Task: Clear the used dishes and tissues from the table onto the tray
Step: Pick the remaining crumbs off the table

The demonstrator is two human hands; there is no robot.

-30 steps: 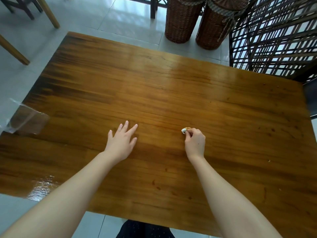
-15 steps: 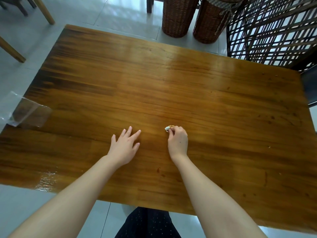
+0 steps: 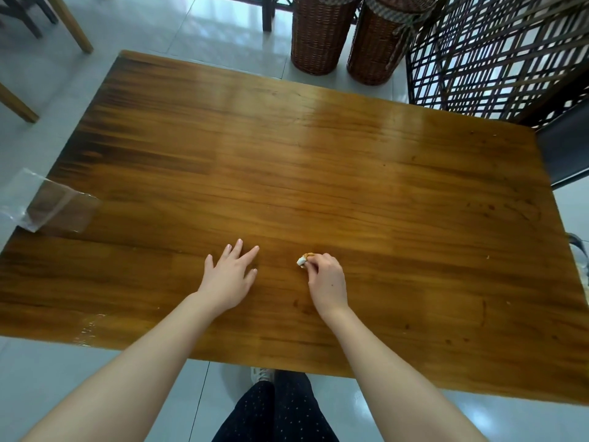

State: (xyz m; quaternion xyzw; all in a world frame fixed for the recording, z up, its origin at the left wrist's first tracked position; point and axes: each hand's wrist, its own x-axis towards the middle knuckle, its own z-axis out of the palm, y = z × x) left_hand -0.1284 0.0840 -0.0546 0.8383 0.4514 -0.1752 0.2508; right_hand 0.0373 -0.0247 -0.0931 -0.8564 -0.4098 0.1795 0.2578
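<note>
Tissue scrap (image 3: 301, 260) pinched in right hand (image 3: 328, 282), well inside table (image 3: 318, 154) edges

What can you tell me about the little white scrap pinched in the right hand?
The small white crumpled scrap looks like wadded tissue, with a tan or orange patch on top. The right hand pinches it in curled fingers, so only its tip shows. It sits low over the glossy brown wooden table; whether it touches the wood is unclear.
</note>
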